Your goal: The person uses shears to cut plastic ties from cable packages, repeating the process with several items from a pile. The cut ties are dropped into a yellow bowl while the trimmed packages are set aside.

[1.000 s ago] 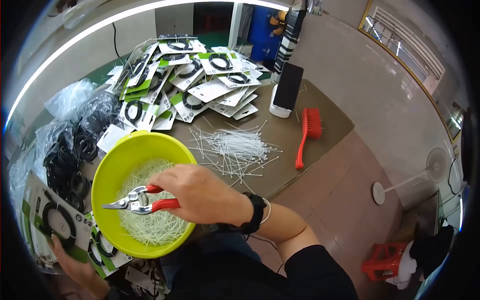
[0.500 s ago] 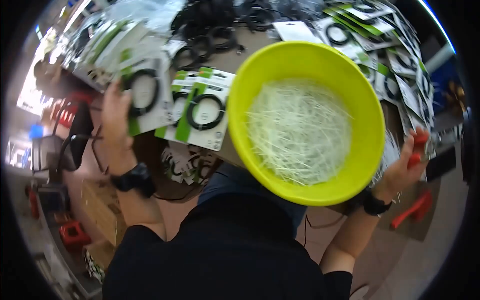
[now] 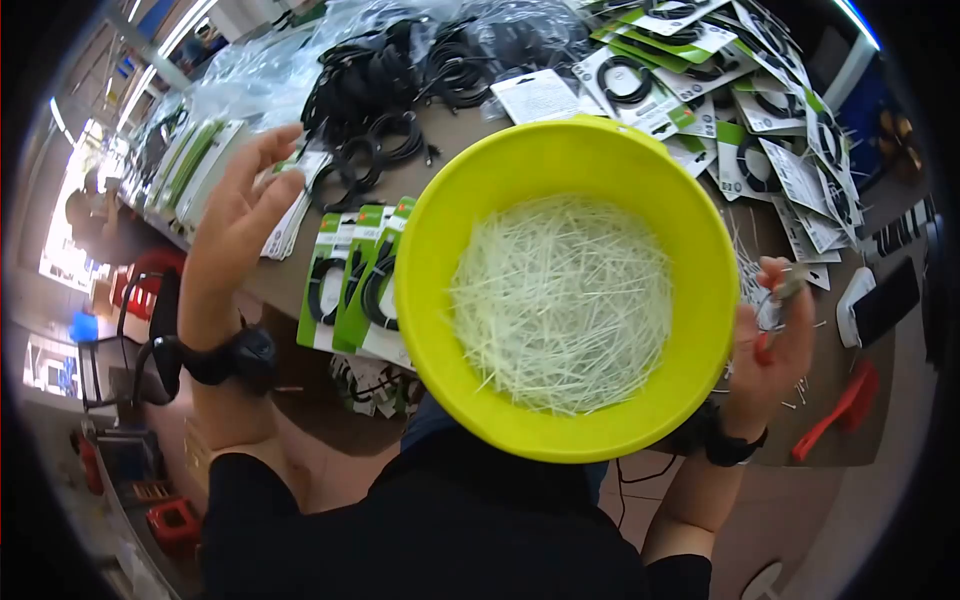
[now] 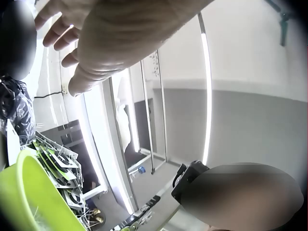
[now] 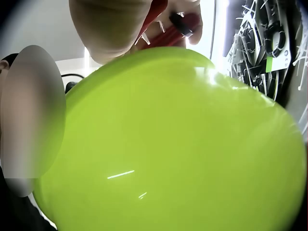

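Observation:
My left hand (image 3: 235,225) is raised left of the yellow bowl (image 3: 565,440), its fingers apart and holding nothing; in the left wrist view the hand (image 4: 115,41) hangs in the air. My right hand (image 3: 762,385) grips the red-handled cutters (image 3: 766,349) beside the bowl's right side. Red handles (image 5: 168,37) show between its fingers in the right wrist view, above the bowl (image 5: 168,130). Cut white strips (image 3: 565,300) fill the bowl's bottom. Green-and-white cable packs (image 3: 322,290) lie just left of the bowl.
Black cables (image 3: 365,95) and plastic bags lie behind the bowl. A pile of cable packs (image 3: 765,110) covers the back right. To the right are white ties, a phone on a stand (image 3: 885,305) and a red brush (image 3: 845,410). Upright packs (image 3: 195,165) stand back left.
My left hand has let go of a cable pack and risen. My right hand, with the cutters, has moved from over the bowl to its right side. The head view has turned left.

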Motion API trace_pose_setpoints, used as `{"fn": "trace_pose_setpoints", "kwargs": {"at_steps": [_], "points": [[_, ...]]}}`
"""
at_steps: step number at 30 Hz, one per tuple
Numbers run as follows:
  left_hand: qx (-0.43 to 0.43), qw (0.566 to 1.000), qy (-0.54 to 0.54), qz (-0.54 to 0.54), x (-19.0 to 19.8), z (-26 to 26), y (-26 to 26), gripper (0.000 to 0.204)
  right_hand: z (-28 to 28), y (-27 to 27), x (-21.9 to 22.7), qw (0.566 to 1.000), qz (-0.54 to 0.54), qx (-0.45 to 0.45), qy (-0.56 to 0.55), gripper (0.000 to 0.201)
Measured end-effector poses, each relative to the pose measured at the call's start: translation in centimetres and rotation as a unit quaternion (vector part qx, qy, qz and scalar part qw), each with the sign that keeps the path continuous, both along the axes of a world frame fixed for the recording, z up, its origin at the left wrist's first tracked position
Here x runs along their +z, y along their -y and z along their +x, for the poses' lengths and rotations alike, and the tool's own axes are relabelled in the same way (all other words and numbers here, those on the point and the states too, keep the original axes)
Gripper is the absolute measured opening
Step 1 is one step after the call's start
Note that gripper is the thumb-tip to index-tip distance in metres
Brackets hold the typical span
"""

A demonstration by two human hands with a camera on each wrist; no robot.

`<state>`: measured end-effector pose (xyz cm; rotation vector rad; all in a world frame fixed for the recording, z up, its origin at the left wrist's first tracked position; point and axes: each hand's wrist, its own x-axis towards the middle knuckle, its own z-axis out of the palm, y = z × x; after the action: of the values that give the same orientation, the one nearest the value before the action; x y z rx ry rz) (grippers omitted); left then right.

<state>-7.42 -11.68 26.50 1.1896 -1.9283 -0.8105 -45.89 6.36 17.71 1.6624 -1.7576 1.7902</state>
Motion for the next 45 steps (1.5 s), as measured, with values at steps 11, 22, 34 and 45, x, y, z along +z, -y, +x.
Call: {"fn": "trace_pose_setpoints", "kwargs": {"at_steps": [11, 22, 34, 45], "points": [[-0.207, 0.895, 0.208, 0.336, -4.0, -16.8, 13.5, 0.031, -0.6, 0.5, 0.8, 0.993, 0.028, 0.049, -0.103, 0.043], [-0.176, 0.828, -0.076, 0.526, -13.0, -17.1, 20.6, 0.020, -1.0, 0.2, 1.8, 0.992, 0.022, 0.057, -0.109, 0.040], [-0.252, 0.835, -0.027, 0.489, -12.2, -19.2, 19.1, 0.031, -0.5, 0.3, 1.3, 0.994, -0.020, 0.058, -0.086, 0.044], [-0.226, 0.839, -0.291, 0.401, -7.6, -15.9, 19.1, 0.044, -0.5, 0.2, 0.9, 0.994, -0.019, 0.072, -0.079, 0.045]]}}
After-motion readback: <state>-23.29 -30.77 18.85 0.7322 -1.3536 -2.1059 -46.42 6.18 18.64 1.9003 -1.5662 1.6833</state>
